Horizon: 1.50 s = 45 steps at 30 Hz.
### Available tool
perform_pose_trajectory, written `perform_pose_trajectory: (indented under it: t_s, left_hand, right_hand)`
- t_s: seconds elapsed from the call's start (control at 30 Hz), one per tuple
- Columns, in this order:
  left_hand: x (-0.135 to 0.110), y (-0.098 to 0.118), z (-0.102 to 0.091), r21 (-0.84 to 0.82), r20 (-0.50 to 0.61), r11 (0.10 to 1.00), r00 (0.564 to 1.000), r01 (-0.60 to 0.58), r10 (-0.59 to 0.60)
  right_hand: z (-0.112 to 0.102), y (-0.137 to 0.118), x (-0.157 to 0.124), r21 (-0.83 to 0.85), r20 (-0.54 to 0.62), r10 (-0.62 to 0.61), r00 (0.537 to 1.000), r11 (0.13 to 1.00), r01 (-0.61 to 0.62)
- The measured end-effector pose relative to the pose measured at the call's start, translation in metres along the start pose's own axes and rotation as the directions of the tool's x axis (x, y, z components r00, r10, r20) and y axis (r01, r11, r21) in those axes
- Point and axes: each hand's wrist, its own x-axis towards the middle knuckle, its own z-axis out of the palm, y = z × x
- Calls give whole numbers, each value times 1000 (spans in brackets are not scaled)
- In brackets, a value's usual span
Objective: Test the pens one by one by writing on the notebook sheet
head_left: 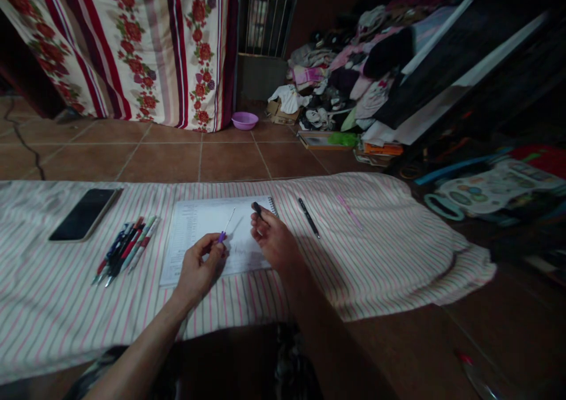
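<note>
My left hand (201, 265) is closed in a pinch on a pen refill (229, 222), a thin pale tube with a purple end, its tip pointing up and away. In my right hand (276, 241), thumb and fingers grip a short black pen part (256, 209); its lower portion is hidden in the fingers. The two pieces are apart. Both hands are over a spiral notebook (181, 241) with printed lines and some faint scribbles on its page. Right of it lie a black pen (308, 217) and a pink pen barrel (350, 212).
Several pens (126, 250) lie bunched left of the notebook, near a dark smartphone (84, 214). Striped cloth (398, 258) covers the low surface. Beyond are floor tiles, a purple basin (244, 120), a floral curtain (168, 52) and a heap of clothes (349, 70).
</note>
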Motion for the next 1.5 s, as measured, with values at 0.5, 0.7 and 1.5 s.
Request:
perform_pose_trajectory:
  t_s: [0.5,0.7,1.5]
  left_hand:
    - [-3,4,4,68,62,998,998,-1,-3]
    - [-5,5,5,58,62,998,998,-3,-1]
    - [-9,-3,8,261,103,958,990,-115,91]
  right_hand:
    - [6,-12,-4,348,31,183,983,920,-183]
    - [4,-5,-3,224,-31,109,994,970,-99]
    - [4,-2,-1,-12,-34,-54,998,999,53]
